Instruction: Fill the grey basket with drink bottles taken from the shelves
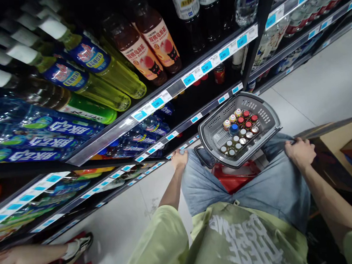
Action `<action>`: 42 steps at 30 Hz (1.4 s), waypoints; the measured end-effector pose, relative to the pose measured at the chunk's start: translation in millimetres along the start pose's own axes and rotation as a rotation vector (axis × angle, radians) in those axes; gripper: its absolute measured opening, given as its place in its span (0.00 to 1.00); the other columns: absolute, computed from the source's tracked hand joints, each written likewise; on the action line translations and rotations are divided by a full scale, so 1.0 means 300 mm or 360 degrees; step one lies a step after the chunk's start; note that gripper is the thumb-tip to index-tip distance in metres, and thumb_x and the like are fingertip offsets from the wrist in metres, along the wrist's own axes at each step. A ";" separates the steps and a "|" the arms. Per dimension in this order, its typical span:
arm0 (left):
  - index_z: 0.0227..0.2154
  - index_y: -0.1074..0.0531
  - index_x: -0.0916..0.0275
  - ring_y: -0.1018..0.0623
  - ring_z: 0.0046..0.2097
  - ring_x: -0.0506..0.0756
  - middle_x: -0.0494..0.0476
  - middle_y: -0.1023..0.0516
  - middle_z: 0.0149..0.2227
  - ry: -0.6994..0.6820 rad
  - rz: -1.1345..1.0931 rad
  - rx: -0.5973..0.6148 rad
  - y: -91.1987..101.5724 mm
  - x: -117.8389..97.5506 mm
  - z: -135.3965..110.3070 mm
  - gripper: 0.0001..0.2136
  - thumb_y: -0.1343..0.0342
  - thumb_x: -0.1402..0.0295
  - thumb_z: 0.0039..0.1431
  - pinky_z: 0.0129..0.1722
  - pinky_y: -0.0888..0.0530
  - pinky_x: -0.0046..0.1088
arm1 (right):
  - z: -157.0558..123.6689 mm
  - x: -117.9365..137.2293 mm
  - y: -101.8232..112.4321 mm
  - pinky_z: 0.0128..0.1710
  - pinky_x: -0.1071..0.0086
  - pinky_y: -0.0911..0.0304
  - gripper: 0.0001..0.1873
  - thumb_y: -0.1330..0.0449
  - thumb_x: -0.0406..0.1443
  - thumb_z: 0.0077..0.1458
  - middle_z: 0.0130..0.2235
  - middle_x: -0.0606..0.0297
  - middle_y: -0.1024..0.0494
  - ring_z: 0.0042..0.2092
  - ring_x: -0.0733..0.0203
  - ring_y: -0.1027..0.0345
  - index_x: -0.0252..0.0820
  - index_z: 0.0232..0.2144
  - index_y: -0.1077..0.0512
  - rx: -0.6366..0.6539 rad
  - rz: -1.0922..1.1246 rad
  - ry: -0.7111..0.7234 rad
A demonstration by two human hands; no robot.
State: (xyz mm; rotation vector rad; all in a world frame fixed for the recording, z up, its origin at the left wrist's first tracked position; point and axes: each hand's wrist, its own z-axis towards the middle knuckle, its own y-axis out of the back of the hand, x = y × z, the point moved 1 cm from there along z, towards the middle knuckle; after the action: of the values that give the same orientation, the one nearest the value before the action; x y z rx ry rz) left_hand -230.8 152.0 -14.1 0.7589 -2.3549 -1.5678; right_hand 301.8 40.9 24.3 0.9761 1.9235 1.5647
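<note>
I am looking down at my own legs in blue jeans, in front of a drinks shelf. My left hand (179,159) rests on my left knee with its fingers curled down over the denim, holding nothing. My right hand (300,152) lies on my right knee, fingers bent over the fabric. Between my knees, just ahead, a grey shopping basket (269,116) sits on a red stool or crate (234,177). Inside the basket stand several small bottles (240,131), seen from their caps. Neither hand touches the basket.
Black shelves (166,97) with blue price tags carry tea, sports-drink and water bottles on my left and ahead. A cardboard box (349,152) stands open at my right. Another person's leg and sneaker (78,246) reach in at the lower left. Pale floor tiles run along the aisle.
</note>
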 end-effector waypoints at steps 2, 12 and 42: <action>0.64 0.23 0.60 0.26 0.68 0.70 0.67 0.25 0.68 -0.0007 -0.0001 -0.0002 0.000 0.000 0.000 0.26 0.47 0.53 0.70 0.66 0.29 0.43 | -0.004 0.005 0.007 0.55 0.38 0.28 0.35 0.49 0.49 0.66 0.58 0.34 0.23 0.62 0.25 0.30 0.32 0.62 0.21 0.0006 0.0002 0.0002; 0.64 0.23 0.61 0.25 0.67 0.70 0.69 0.25 0.67 -0.0018 -0.0004 -0.0004 -0.006 0.003 0.004 0.27 0.47 0.53 0.69 0.67 0.31 0.43 | 0.006 -0.009 -0.008 0.54 0.38 0.28 0.34 0.49 0.48 0.66 0.58 0.32 0.23 0.61 0.23 0.30 0.30 0.60 0.21 -0.0025 0.0014 0.0028; 0.64 0.23 0.61 0.25 0.67 0.70 0.68 0.25 0.68 0.0009 -0.0005 0.0001 -0.003 -0.005 0.003 0.27 0.46 0.53 0.69 0.66 0.30 0.44 | 0.000 -0.008 -0.005 0.54 0.34 0.28 0.34 0.48 0.47 0.65 0.58 0.31 0.24 0.62 0.22 0.31 0.30 0.61 0.20 -0.0043 0.0071 0.0028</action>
State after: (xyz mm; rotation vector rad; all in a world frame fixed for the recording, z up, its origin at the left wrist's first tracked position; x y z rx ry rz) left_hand -229.7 153.4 -15.1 0.7663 -2.3513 -1.5646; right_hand 303.0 38.8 22.7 1.0038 1.8997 1.6254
